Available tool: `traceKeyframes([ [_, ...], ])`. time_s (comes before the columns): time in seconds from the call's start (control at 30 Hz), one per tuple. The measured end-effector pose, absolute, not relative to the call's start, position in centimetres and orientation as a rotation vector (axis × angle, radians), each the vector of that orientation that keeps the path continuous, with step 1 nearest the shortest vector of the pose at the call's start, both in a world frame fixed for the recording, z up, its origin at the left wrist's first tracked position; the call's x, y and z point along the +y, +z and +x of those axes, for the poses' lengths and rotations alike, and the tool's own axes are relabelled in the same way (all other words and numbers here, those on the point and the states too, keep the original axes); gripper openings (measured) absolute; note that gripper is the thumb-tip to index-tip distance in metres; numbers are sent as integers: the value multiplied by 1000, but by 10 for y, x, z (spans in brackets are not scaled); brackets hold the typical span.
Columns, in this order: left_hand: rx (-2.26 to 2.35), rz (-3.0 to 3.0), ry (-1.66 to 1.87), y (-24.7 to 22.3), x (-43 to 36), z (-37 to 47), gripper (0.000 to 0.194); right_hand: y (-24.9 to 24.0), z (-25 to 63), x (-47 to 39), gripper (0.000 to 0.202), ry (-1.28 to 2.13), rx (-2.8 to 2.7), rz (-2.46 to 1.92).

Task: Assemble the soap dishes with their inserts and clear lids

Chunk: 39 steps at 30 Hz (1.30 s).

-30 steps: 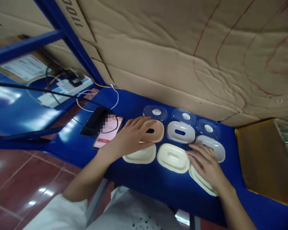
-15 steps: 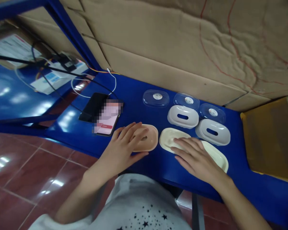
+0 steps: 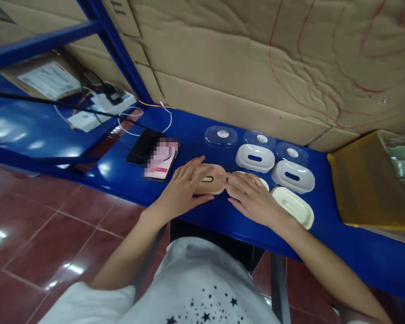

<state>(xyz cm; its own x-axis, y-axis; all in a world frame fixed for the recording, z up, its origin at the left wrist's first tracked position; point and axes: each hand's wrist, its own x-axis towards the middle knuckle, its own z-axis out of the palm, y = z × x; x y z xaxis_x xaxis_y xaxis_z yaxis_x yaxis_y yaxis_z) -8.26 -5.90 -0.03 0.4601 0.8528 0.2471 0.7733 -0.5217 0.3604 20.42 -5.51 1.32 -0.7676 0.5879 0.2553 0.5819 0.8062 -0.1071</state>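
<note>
My left hand point(image 3: 185, 186) lies over the left part of a peach oval soap dish point(image 3: 218, 177), fingers stretched across it and thumb along its near edge. Beside it, my right hand point(image 3: 251, 198) rests flat with extended fingers over a cream oval dish point(image 3: 263, 183), hiding most of it. The right fingertips reach the spot where the two dishes meet or nearly meet. A second cream dish point(image 3: 302, 211) sits just right of that hand. Behind are two white slotted soap dishes point(image 3: 255, 167) and three clear lids point(image 3: 214, 140) with round stickers.
A phone point(image 3: 162, 162) with a lit, blurred screen lies at the left, by a black object point(image 3: 142, 146) and a white cable point(image 3: 170, 121). Cardboard point(image 3: 222, 58) walls the back. A taped box point(image 3: 364, 180) stands right. A blue frame post point(image 3: 121, 54) rises left.
My right hand has slid left over the cream dish, its fingertips now at the peach dish's edge. My left hand stays on the peach dish. The camera view has shifted.
</note>
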Motion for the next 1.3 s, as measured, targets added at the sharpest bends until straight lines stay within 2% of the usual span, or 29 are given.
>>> traceKeyframes([
  [0.17, 1427, 2298, 684, -7, -66, -104, 87, 13, 178, -30, 49, 94, -2788, -909],
  [0.33, 1431, 2216, 691, -18, -66, -111, 83, 16, 168, -10, 74, 367, -2838, -1012],
  [0.43, 1411, 2217, 699, -20, -64, -108, 82, 16, 168, -7, 76, 463, -2849, -1076],
  [0.57, 1357, 2242, 645, -12, -53, -104, 84, 18, 173, -5, 79, 430, -2831, -1112],
  [0.77, 1261, 2423, 715, 16, 28, -85, 65, 30, 181, -4, 84, 343, -2821, -1212],
  [0.93, 1551, 2422, 327, 21, 105, -61, 89, 29, 175, -7, 76, 324, -2797, -1155],
  [1.0, 1588, 2395, 294, 15, 117, -54, 92, 28, 172, -7, 72, 329, -2785, -1185],
  [1.17, 1687, 2333, 380, 1, 114, -51, 78, 25, 176, -2, 77, 380, -2745, -1276],
  [1.3, 1707, 2320, 512, 5, 95, -62, 71, 23, 186, 5, 93, 445, -2697, -1251],
])
